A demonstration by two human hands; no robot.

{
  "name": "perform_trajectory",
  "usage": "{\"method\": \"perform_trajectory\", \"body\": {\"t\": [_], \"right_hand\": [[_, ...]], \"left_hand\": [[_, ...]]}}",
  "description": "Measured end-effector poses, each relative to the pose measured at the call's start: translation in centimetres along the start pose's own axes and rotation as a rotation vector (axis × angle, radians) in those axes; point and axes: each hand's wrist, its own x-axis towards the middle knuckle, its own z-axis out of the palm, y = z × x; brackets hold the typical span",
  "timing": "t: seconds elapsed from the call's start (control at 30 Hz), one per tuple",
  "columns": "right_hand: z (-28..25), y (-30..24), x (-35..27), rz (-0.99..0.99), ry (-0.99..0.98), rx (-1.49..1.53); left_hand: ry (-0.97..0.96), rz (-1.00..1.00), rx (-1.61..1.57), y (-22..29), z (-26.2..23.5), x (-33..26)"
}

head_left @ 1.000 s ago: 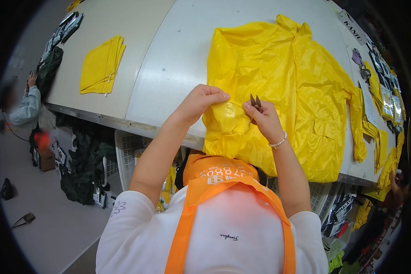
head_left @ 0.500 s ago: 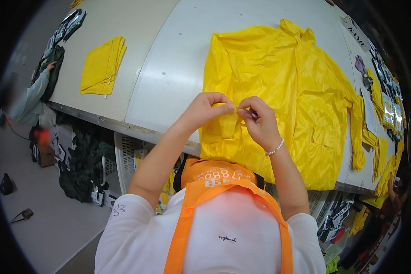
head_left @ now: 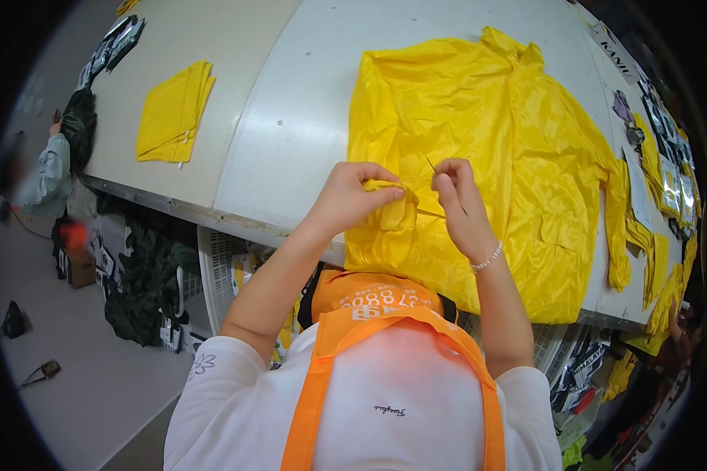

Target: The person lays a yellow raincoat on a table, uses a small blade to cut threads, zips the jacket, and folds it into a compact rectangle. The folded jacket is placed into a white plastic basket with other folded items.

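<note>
A yellow rain jacket [head_left: 479, 110] lies spread on the table, its collar toward the far side and its hem at the near edge. My left hand [head_left: 349, 195] is closed on a fold of the jacket at its left side, thumb and fingers pinching what looks like the sleeve end. Just to the right, my right hand [head_left: 465, 206] hovers over the jacket, closed on a thin pointed tool [head_left: 431, 165]. Only the tip of this tool shows above the fingers, so its exact kind is unclear.
A folded yellow garment [head_left: 174, 114] rests on the table [head_left: 267, 149] at the left. More yellow garments [head_left: 653, 271] and packaged goods lie along the right. A white basket [head_left: 214, 267] stands under the table edge. Another person's sleeve [head_left: 53, 169] shows at far left.
My hands were close together over the jacket. Now the right hand has drawn away to the right, with the tool's tip in sight, while the left keeps its pinch on the fabric.
</note>
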Motion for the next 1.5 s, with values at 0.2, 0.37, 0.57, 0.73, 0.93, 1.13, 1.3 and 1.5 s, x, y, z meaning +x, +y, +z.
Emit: {"method": "perform_trajectory", "body": {"t": [0.2, 0.37, 0.57, 0.73, 0.93, 1.13, 1.3, 1.5], "right_hand": [[-0.7, -2.6, -1.7, 0.006, -0.118, -0.217], [-0.5, -2.5, -1.5, -0.053, -0.071, -0.281], [-0.3, -2.4, -1.1, -0.017, -0.108, -0.290], [-0.3, -1.3, -1.1, 0.104, 0.032, 0.003], [0.6, -0.4, -0.6, 0.093, -0.059, 0.052], [1.4, -0.6, -0.4, -0.187, 0.115, -0.216], [-0.1, 1.0, 0.2, -0.186, 0.314, -0.295], [-0.6, -2.1, -2.3, 0.045, 0.050, -0.106]], "left_hand": [[0.016, 0.047, 0.045, 0.0, 0.4, 0.1], [-0.017, 0.089, 0.101, 0.1, 0.8, 0.2], [-0.034, 0.087, 0.177, 0.7, 0.8, -0.1], [-0.011, 0.097, 0.137, 0.6, 0.5, -0.2], [-0.010, 0.023, 0.040, 0.3, 0.4, 0.0], [0.003, 0.046, 0.068, -0.3, 0.6, 0.2], [0.031, 0.046, 0.070, 0.2, 0.5, 0.1], [0.088, 0.017, -0.038, 0.0, 0.5, 0.2]]}}
